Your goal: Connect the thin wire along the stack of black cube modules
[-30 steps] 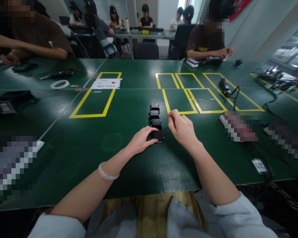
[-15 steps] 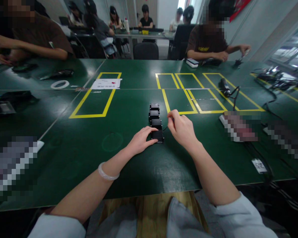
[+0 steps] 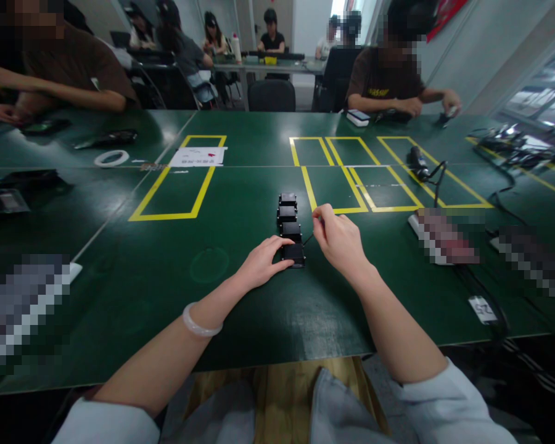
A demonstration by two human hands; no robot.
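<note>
Several small black box-shaped parts stand in a row leading away from me, with small shiny bits at their sides. My left hand (image 3: pixel 264 261) holds the nearest black block (image 3: pixel 293 253), its thumb along the near edge and its fingers at the far left. Beyond it sit a second block (image 3: pixel 291 230), a third block (image 3: pixel 287 213) and the farthest block (image 3: pixel 287 198). Just to the right, my right hand (image 3: pixel 337 237) is closed in a pinch on a thin dark rod (image 3: pixel 309 239), which runs down to the nearest block's right side. Whether it is a tool or a wire, I cannot tell.
Yellow tape frames (image 3: pixel 176 217) mark the green table (image 3: pixel 240 333). A white label sheet (image 3: pixel 198 156) and a tape roll (image 3: pixel 111 158) lie at left. A black device (image 3: pixel 417 163) with a cable is at right. Other people sit across the table.
Both my hands stay almost where they were, on the same block and rod. Across the table at right, a person's hand has dropped slightly toward the tabletop.
</note>
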